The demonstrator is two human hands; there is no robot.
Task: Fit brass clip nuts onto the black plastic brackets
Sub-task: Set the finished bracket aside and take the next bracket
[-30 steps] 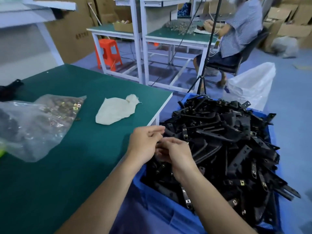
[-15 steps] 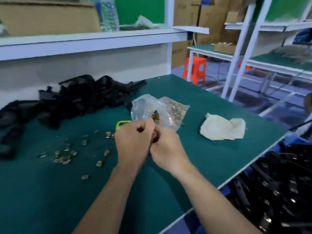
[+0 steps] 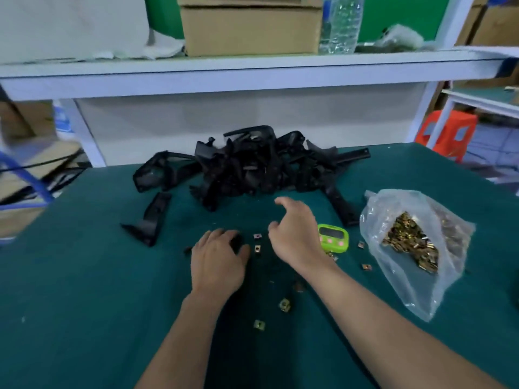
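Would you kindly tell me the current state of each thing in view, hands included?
left hand: palm down on the mat, fingers over a dark piece, grip unclear.
right hand: raised, fingers loosely curled, empty.
black brackets: heaped at the back.
plastic bag: on its side, holding brass clip nuts.
loose clip nuts: scattered on the mat, unfitted.
green timer: lying flat, display dark.
water bottle: upright on the shelf.

L hand covers dark bit, timer partly behind R hand, bottle top cropped
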